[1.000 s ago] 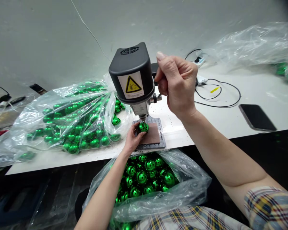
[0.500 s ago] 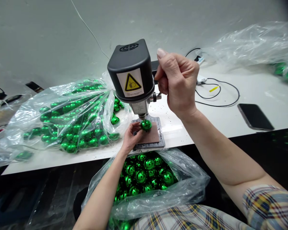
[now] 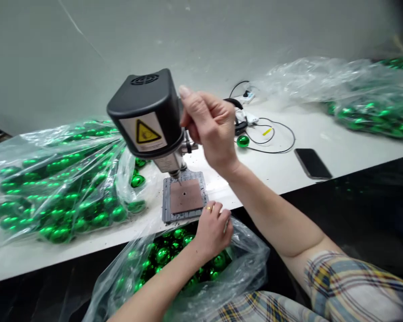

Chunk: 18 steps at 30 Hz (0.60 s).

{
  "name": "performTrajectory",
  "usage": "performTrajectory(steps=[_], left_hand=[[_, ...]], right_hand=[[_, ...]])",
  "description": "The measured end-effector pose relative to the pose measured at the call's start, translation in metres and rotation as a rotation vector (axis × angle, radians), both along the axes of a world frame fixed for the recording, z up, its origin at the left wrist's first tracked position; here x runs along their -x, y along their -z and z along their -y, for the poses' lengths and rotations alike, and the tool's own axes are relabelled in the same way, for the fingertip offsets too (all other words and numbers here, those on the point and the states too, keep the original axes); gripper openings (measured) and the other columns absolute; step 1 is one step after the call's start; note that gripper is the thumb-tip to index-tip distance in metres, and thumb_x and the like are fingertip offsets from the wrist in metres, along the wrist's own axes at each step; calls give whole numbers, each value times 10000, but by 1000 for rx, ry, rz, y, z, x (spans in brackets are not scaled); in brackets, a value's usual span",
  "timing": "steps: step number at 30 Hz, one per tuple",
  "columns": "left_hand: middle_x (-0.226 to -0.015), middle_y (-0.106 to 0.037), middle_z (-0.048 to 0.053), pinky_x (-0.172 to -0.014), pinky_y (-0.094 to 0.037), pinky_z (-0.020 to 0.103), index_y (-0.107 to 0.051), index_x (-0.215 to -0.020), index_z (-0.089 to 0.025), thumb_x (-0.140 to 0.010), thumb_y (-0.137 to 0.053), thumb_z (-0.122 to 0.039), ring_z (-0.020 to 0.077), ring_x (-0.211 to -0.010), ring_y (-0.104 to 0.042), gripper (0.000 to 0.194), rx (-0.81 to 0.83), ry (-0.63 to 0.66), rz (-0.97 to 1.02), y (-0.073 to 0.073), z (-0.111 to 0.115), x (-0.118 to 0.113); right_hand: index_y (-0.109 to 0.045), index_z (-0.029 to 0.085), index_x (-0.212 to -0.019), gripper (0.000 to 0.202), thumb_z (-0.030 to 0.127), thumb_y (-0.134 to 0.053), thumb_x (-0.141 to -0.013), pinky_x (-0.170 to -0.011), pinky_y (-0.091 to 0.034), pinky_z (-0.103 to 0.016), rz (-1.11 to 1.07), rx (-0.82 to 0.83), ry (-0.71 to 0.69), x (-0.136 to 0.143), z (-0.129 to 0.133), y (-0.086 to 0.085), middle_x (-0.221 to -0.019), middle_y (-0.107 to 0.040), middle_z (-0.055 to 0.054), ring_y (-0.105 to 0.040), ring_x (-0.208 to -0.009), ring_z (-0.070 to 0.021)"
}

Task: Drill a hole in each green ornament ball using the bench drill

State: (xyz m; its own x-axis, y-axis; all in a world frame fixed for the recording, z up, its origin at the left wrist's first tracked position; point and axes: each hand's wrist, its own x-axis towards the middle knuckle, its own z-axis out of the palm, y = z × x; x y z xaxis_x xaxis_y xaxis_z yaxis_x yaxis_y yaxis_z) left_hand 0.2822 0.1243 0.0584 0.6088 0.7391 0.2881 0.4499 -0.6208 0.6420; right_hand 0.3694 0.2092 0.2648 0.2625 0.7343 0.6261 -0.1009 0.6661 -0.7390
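Looking light, slick, prob. brittle: shiny green balls; cup round middle. L grip curled, can't tell if holding; R grip clenched by boxy black drill head.

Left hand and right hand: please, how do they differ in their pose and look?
The left hand is low, over the open bag of green balls; the right hand is raised beside the black machine head. The left hand wears a ring; on the right hand none shows. Both are ungloved, with bent fingers.
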Motion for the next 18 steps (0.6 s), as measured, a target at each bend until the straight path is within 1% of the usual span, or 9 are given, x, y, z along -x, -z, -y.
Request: performTrajectory(steps=[4,6,8,9,11,13,14,17,18], left_hand=[[-1170,-589,171,-1014,-442,618,-624,-1018,-196,-822,-539,-111,377,-1247,-481,230,-76,-2,-129,-3,-36,-47],[-1175,-587,174,-1018,-447,619,-630,-1031,-187,-839,-542,-109,383,-1259,-481,226,-104,-3,-141,-1,-45,-55],[-1175,-586,170,-1015,-462,615,-634,-1032,-192,-862,-537,-117,383,-1284,-472,210,-142,9,-143,2,-43,-51],[-1173,-590,164,-1011,-475,611,-635,-1031,-197,-872,-531,-118,381,-1296,-470,206,-164,27,-150,4,-39,-46],[-1162,-606,154,-994,-508,598,-633,-1039,-205,-877,-519,-101,375,-1304,-486,224,-219,74,-185,9,-29,-32],[-1188,-619,153,-974,-541,579,-629,-1071,-212,-871,-513,-79,373,-1307,-508,267,-294,107,-230,13,-17,-16],[-1217,-622,157,-968,-552,572,-628,-1089,-217,-865,-510,-65,375,-1318,-509,295,-336,107,-249,15,-10,-9],[-1284,-631,164,-973,-561,558,-632,-1120,-237,-844,-530,-50,378,-1359,-496,349,-441,84,-280,18,9,12],[-1277,-646,161,-977,-563,549,-636,-1117,-244,-838,-546,-54,374,-1356,-505,350,-469,79,-284,19,15,17]], right_hand=[[-548,200,-618,441,539,-614,-892,-596,-454,-235,19,-6,-218,-13,1,-4,-637,-543,26,-487,-591,-78],[-632,223,-718,337,515,-637,-885,-737,-506,-252,69,-19,-334,-29,-6,-3,-793,-646,14,-574,-724,-99],[-692,268,-838,271,525,-623,-889,-873,-518,-276,100,-16,-335,-50,-24,4,-984,-703,19,-633,-886,-120],[-704,287,-893,272,541,-608,-893,-909,-521,-292,106,4,-297,-63,-36,9,-1047,-715,24,-650,-941,-129],[-693,277,-900,335,573,-537,-915,-870,-541,-282,100,86,-80,-91,-67,26,-1034,-735,16,-670,-935,-123],[-681,221,-985,365,527,-486,-954,-881,-536,-276,157,203,64,-123,-100,46,-1079,-739,-44,-675,-973,-126],[-664,239,-1047,402,526,-389,-993,-891,-529,-233,354,348,302,-139,-115,56,-1103,-736,-9,-668,-999,-90],[-652,163,-1110,395,437,-379,-1027,-967,-518,-324,480,579,561,-188,-149,86,-1128,-708,-76,-646,-1073,-148],[-652,149,-1112,342,409,-455,-1011,-989,-515,-383,521,658,633,-203,-156,96,-1156,-685,-92,-633,-1101,-178]])
